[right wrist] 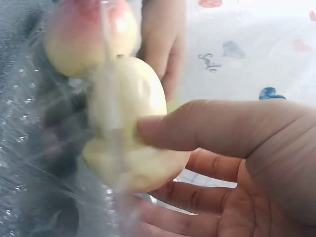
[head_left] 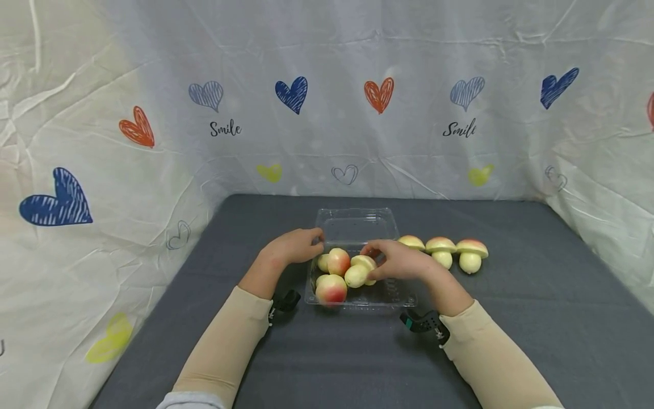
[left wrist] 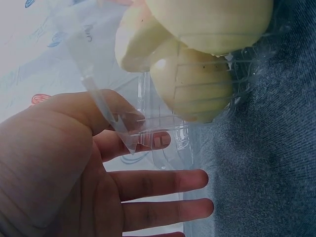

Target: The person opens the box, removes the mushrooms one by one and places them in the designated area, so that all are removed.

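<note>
Tabletop [head_left: 332,363], dark cloth, beneath the box [head_left: 395,291]: may offer little hold, so sideways pressure could slide the box.

Box, clear plastic, lid [head_left: 357,226] folded back at its far side: thin-looking walls may flex or tip if the rim is tugged; the lid could swing down if knocked.

Left grip [head_left: 296,247], at the box's left edge: thumb and forefinger pinching the plastic, other fingers extended. A pull here could tilt the box.

Right grip [head_left: 398,260], over the box's right half: thumb and fingers grasping a pale mushroom [right wrist: 136,170] within the box. An uneven hold could let it roll and shove its neighbours.

Blushed mushrooms [head_left: 332,289], two, in the box's left half: liable to bruise or shift if pressed.

Loose mushrooms [head_left: 441,245], three, in a row right of the box: exposed to a brush from the right forearm.

Obscured: part of the box's hinge side; some right fingertips, blurred behind plastic; the nearest loose stem; whether a second pale mushroom lies under the right grip, cannot tell.
</note>
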A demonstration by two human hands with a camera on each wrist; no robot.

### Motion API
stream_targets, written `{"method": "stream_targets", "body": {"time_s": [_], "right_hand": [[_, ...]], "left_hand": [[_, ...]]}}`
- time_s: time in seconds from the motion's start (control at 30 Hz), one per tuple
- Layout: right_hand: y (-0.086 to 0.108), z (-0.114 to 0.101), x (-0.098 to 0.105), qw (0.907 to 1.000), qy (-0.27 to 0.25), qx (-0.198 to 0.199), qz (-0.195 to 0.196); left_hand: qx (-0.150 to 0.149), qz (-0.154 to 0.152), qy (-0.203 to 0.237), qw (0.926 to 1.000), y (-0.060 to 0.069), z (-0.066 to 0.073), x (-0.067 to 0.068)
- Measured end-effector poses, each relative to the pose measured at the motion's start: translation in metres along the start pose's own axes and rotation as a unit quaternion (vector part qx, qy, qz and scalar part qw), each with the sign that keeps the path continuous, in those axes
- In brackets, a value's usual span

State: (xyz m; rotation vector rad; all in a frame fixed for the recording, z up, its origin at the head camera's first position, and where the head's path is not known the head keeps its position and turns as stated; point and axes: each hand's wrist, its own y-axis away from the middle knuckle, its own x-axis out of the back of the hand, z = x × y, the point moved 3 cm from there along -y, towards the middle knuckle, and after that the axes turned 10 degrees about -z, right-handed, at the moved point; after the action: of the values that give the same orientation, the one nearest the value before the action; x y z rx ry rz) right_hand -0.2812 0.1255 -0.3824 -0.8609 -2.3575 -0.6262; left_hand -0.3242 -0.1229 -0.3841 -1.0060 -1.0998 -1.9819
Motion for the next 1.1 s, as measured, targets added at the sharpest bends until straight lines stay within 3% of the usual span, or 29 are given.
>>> {"method": "stream_targets", "body": {"time_s": [0.17, 0.27, 0.47, 0.7, 1.1], "right_hand": [[0.006, -0.001, 0.006, 0.9997, -0.025, -0.007, -0.002], [0.008, 0.001, 0.01, 0.997, -0.077, -0.005, -0.01], [0.016, 0.006, 0.016, 0.991, -0.13, 0.027, -0.016], [0.03, 0.015, 0.013, 0.9819, -0.174, 0.065, -0.035], [0.079, 0.022, 0.034, 0.9859, -0.15, 0.071, 0.02]], "left_hand": [[0.0, -0.003, 0.003, 1.0, 0.001, -0.001, 0.001], [-0.001, -0.004, 0.002, 1.0, 0.004, -0.001, 0.005], [-0.001, -0.001, 0.005, 1.0, 0.006, -0.001, 0.008], [-0.004, -0.007, 0.011, 0.9999, 0.004, -0.001, -0.002], [-0.025, 0.013, 0.022, 0.9994, 0.002, -0.002, 0.002]]}}
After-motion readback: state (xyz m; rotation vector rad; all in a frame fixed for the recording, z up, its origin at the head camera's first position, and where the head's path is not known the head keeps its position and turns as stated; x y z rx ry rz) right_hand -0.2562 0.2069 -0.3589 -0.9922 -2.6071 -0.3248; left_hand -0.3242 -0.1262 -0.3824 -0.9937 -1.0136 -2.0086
